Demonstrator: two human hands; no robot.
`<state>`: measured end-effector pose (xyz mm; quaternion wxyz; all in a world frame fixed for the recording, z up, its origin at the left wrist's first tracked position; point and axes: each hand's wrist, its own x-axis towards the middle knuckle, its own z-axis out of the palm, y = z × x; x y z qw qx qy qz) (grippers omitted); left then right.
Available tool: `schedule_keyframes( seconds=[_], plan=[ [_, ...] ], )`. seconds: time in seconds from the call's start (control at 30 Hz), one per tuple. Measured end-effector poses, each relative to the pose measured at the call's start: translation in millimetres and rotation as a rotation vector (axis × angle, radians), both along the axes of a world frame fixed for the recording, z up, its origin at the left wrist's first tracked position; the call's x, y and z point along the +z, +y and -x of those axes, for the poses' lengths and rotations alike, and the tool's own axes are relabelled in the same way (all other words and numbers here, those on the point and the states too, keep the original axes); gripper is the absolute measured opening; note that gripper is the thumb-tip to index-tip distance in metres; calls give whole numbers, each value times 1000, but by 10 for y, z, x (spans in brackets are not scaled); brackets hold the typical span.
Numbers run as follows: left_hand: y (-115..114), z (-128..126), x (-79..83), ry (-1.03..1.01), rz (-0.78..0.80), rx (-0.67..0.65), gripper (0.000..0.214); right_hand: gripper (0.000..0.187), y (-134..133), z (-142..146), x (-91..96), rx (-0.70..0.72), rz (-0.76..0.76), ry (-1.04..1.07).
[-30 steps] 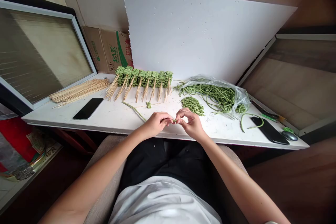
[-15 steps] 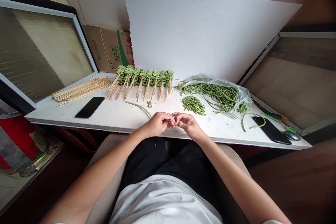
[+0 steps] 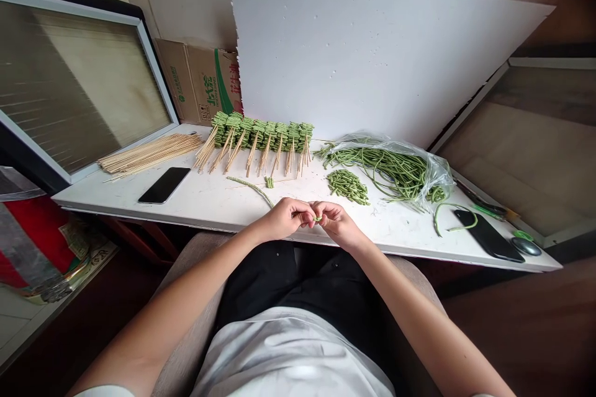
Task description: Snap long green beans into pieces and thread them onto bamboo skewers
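Note:
Over the table's front edge, my left hand (image 3: 289, 219) and my right hand (image 3: 337, 223) meet with closed fingertips. Both pinch a green long bean (image 3: 251, 187), whose long end runs out past my left hand to the upper left across the tabletop. A small bit of green shows between the two thumbs; the rest there is covered by fingers. Just behind the bean lie a few short cut bean pieces (image 3: 269, 182). A heap of cut bean pieces (image 3: 347, 187) lies behind my right hand.
Skewered bean pieces (image 3: 265, 134) are stacked at the back, sticks forward. Bare bamboo skewers (image 3: 149, 154) and a phone (image 3: 164, 185) lie left. Rightward are long beans (image 3: 395, 167) in a plastic bag (image 3: 440, 175), another phone (image 3: 488, 237) with a loose bean (image 3: 437, 218) beside it, and scissors (image 3: 482, 198).
The whole view has shifted slightly. My hands stay together, and the bit of bean between my fingertips now shows bent, where it was straighter before.

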<state>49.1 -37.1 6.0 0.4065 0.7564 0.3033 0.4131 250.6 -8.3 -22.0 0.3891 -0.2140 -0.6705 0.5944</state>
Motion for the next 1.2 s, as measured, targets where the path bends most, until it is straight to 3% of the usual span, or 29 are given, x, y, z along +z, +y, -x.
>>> schedule_keyframes(
  seconds=[0.13, 0.2, 0.3, 0.4, 0.5, 0.63, 0.73, 0.8, 0.93, 1.07, 1.2],
  plan=[
    [71, 86, -13, -28, 25, -4, 30, 56, 44, -68, 88, -71, 23, 104],
    [97, 120, -22, -46, 49, 3, 32, 48, 89, -141, 149, -146, -24, 60],
    [118, 130, -56, -74, 73, 18, 30, 38, 186, -267, 166, -346, -213, -159],
    [147, 117, -118, -99, 73, 22, 26, 35, 304, -363, 35, -558, -490, -462],
    [192, 108, -198, -92, 60, 17, 24, 32, 393, -419, -127, -636, -662, -664],
    [220, 73, -290, -105, 1, 111, 24, 34, 347, -432, -79, -606, -810, -685],
    [182, 15, -300, -139, -75, 240, 29, 48, 198, -377, 127, -370, -818, -573],
    [144, -20, -274, -131, -122, 272, 32, 44, 98, -320, 238, -283, -752, -495],
    [112, -16, -212, -29, -168, 272, 33, 22, 23, -258, 298, -352, -744, -415],
    [152, 54, -210, 142, -199, 319, 14, 18, 58, -289, 301, -423, -783, -401],
    [158, 57, -223, 152, -318, 351, 7, 15, 32, -268, 328, -382, -857, -463]
  ],
)
